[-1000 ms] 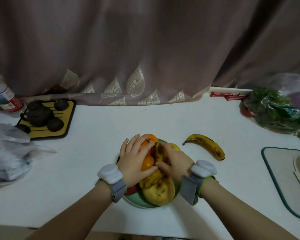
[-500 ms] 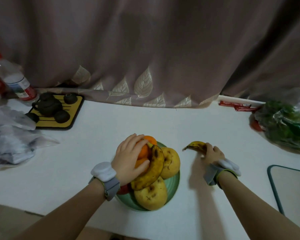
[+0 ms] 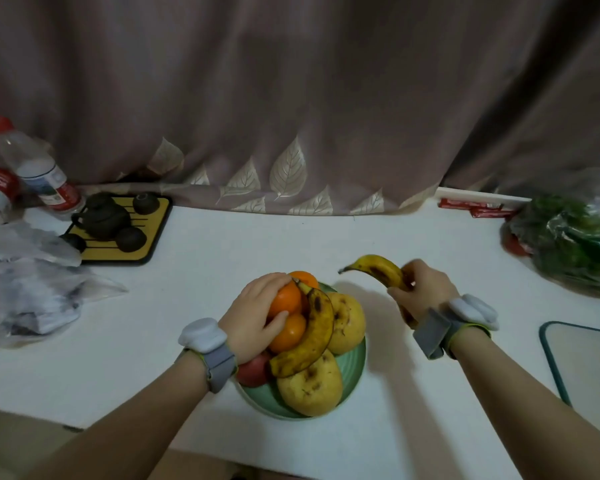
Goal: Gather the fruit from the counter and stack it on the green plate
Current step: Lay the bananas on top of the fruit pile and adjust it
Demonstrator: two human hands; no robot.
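A green plate (image 3: 355, 370) sits on the white counter with a pile of fruit. The pile holds oranges (image 3: 286, 299), a spotted banana (image 3: 312, 337), two yellow pears (image 3: 310, 386) and a red fruit (image 3: 253, 370). My left hand (image 3: 253, 318) lies cupped over the left side of the pile, fingers around the top orange. To the right of the plate my right hand (image 3: 421, 292) grips a second banana (image 3: 378, 268), its stem end pointing left and lifted off the counter.
A yellow tea tray (image 3: 155, 233) with a dark teapot and cups stands at the back left, beside plastic bottles (image 3: 40, 171) and crumpled bags (image 3: 25, 289). A bag of greens (image 3: 568, 240) lies at the right. A cutting board (image 3: 582, 362) pokes in at the right edge. A curtain hangs behind.
My right hand left the pile, reached right to the loose banana, closed on it and lifted it. My left hand stayed on the oranges.
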